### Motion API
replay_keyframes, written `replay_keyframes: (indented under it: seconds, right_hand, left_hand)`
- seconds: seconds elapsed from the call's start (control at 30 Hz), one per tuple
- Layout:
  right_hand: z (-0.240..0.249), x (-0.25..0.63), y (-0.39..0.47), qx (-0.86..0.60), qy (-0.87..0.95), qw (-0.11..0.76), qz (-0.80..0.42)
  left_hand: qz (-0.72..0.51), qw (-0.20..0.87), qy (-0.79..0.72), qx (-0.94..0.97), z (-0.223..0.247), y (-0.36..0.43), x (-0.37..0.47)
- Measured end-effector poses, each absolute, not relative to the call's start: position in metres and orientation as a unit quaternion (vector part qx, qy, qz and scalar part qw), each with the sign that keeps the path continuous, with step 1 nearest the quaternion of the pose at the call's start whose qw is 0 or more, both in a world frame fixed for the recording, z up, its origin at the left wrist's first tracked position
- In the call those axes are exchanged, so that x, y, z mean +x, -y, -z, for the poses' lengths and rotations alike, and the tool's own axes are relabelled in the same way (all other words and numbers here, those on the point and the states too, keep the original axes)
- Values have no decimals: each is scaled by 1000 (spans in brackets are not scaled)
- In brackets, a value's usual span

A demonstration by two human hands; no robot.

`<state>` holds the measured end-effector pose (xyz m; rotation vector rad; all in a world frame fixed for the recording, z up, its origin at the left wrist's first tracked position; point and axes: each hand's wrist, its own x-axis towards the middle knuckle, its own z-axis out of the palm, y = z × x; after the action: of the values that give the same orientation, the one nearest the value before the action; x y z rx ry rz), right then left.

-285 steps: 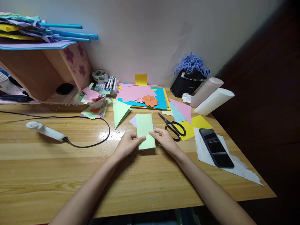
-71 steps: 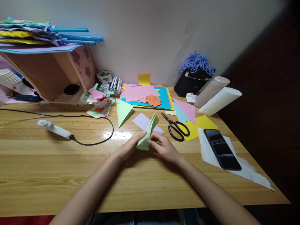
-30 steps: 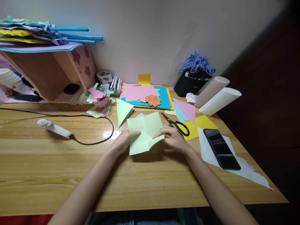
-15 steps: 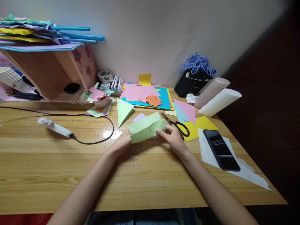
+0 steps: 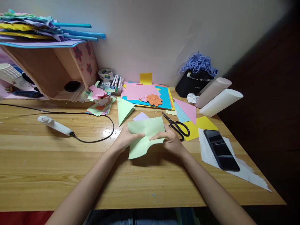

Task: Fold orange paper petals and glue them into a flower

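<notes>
A light green sheet of paper [image 5: 142,126], creased across the middle, is spread out above the table between both hands. My left hand [image 5: 126,137] grips its left side, thumb on top and fingers hidden behind. On the right side, my right hand [image 5: 171,140] holds the same sheet with thumb and forefinger lying over its face. Just beyond the sheet lies a lilac paper piece [image 5: 140,116], partly covered. Black-handled scissors [image 5: 179,126] rest near my right hand. To the upper left stands a folded green paper triangle [image 5: 124,109].
A glue gun [image 5: 55,125] with a black cable lies at left. Stacked coloured papers [image 5: 166,98] carry an orange paper flower [image 5: 154,100]. A phone [image 5: 221,150] rests on torn white paper at right. Behind stand a cardboard box [image 5: 85,65], markers [image 5: 116,82] and a black holder [image 5: 191,84].
The green sheet, folded half a second ago, has been opened out flatter and now hangs nearer to me. Both thumbs have moved onto its upper face.
</notes>
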<state>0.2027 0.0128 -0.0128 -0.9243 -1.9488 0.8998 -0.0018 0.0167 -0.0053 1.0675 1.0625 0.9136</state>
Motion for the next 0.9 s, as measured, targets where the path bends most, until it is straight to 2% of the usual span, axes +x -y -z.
replay_keyframes:
  seconds: [0.1, 0.23, 0.33, 0.57, 0.77, 0.9]
  right_hand:
    - [17, 197, -14, -425, 692, 415, -410]
    - [17, 194, -14, -479, 578, 417, -512]
    - [16, 194, -15, -516, 535, 410, -529]
    - [19, 196, -17, -526, 493, 433, -541]
    - [18, 191, -15, -540, 497, 427, -529]
    - [20, 192, -16, -539, 485, 455, -517]
  left_hand:
    - [-397, 607, -486, 487, 6, -18, -2]
    - [-402, 625, -416, 525, -3, -16, 1]
    - [-398, 646, -379, 530, -9, -15, 4]
    - [-432, 716, -374, 401, 0, -17, 4]
    - [-433, 574, -479, 503, 6, -14, 8]
    - [-451, 545, -505, 495, 9, -14, 13]
